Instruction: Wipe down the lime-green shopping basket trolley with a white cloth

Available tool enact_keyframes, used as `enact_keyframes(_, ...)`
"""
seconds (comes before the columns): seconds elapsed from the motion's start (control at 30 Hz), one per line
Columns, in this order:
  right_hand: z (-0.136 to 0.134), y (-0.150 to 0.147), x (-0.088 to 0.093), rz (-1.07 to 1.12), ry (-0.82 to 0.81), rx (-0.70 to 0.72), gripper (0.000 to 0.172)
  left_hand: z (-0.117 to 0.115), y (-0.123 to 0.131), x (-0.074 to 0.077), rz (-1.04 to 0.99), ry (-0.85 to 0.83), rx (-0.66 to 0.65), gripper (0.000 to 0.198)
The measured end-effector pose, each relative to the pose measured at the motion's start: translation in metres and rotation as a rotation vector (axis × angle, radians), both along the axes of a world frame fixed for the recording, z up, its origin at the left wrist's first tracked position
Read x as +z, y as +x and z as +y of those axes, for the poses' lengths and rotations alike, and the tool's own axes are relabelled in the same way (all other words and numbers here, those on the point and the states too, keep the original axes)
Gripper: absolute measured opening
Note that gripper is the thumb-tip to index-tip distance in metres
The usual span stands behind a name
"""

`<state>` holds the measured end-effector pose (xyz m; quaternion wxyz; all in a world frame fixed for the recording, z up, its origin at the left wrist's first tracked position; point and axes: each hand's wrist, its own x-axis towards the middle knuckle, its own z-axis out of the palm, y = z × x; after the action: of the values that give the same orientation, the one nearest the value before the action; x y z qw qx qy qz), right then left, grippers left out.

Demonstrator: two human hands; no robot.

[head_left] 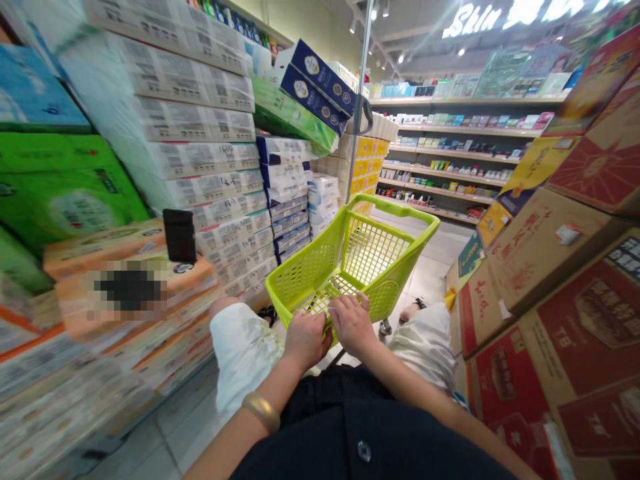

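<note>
A yellow-green plastic cart stands in the middle of the frame, its basket open at the top, with slotted holes in the left side and a finer square grid at the far end. The far rim rises higher than the near one and carries a raised bar with a gap beneath it. The person's left grip is closed around the near rim, knuckles up, and the right grip, just beside it, has its fingers bent over the same rim; how firmly either presses cannot be told. The hands cover much of that rim, and the near wall and most of the undercarriage are hidden; one caster shows below right of the basket. At left, a black phone stands on orange packs, where a pixelated patch masks something dark that cannot be identified. The cartons at right run out of the frame, as does the lit sign at the upper right, and the goods on the far shelves are too small to make out.
</note>
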<state>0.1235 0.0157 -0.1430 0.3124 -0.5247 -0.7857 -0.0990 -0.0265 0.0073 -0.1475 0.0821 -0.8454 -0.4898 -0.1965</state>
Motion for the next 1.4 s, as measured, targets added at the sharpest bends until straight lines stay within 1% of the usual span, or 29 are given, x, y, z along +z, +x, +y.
enact_keyframes(0.07,0.002,0.003,0.001,-0.027,0.004,0.004,0.017,0.0,-0.001,0.0,-0.001,-0.005,0.001,0.011)
enact_keyframes(0.2,0.016,0.025,0.005,0.018,0.035,-0.112,0.021,-0.001,-0.002,-0.001,0.0,-0.004,0.015,0.01)
enact_keyframes(0.3,0.017,0.025,0.006,0.06,0.051,-0.154,0.023,-0.001,-0.001,-0.002,-0.003,0.001,0.027,0.01)
enact_keyframes(0.37,0.01,0.014,0.004,0.062,0.039,-0.109,0.022,-0.001,-0.001,-0.002,-0.001,0.001,0.025,0.009)
enact_keyframes(0.47,-0.004,-0.004,0.001,0.028,0.03,0.028,0.019,0.0,-0.003,-0.002,0.003,0.005,0.006,0.012)
enact_keyframes(0.53,-0.006,-0.005,0.0,0.011,0.037,0.065,0.019,0.0,-0.004,-0.002,0.006,0.003,0.002,0.013)
enact_keyframes(0.6,0.0,0.003,0.002,0.026,0.043,0.027,0.02,0.0,-0.005,-0.002,0.008,-0.003,0.013,0.012)
enact_keyframes(0.7,0.011,0.019,0.005,0.065,0.03,-0.084,0.021,-0.002,-0.003,-0.001,0.004,-0.008,0.028,0.009)
enact_keyframes(0.77,0.013,0.02,0.006,0.065,0.008,-0.132,0.021,-0.002,-0.002,-0.001,0.0,-0.004,0.03,0.009)
enact_keyframes(0.83,0.008,0.011,0.004,0.04,-0.006,-0.114,0.02,-0.001,-0.001,-0.001,-0.003,0.007,0.025,0.01)
enact_keyframes(0.93,-0.003,-0.006,-0.001,-0.002,0.008,0.012,0.019,0.0,-0.003,-0.002,-0.015,0.03,-0.002,0.013)
enact_keyframes(1.0,-0.004,-0.008,-0.003,-0.014,0.025,0.062,0.019,0.0,-0.004,-0.002,-0.016,0.037,-0.013,0.014)
enact_keyframes(1.07,0.001,0.0,-0.002,0.002,0.035,0.035,0.02,0.0,-0.004,-0.003,-0.002,0.031,-0.008,0.012)
enact_keyframes(1.17,0.012,0.017,0.001,0.061,0.042,-0.075,0.021,0.0,-0.003,-0.003,0.014,0.025,0.012,0.01)
enact_keyframes(1.23,0.015,0.021,0.002,0.088,0.039,-0.122,0.021,-0.001,-0.002,-0.003,0.011,0.029,0.021,0.01)
enact_keyframes(1.3,0.012,0.015,0.0,0.091,0.031,-0.105,0.021,-0.001,-0.002,-0.002,0.006,0.032,0.022,0.01)
enact_keyframes(1.4,0.001,-0.002,-0.004,0.056,0.028,0.008,0.02,-0.001,-0.004,-0.002,-0.006,0.033,0.0,0.01)
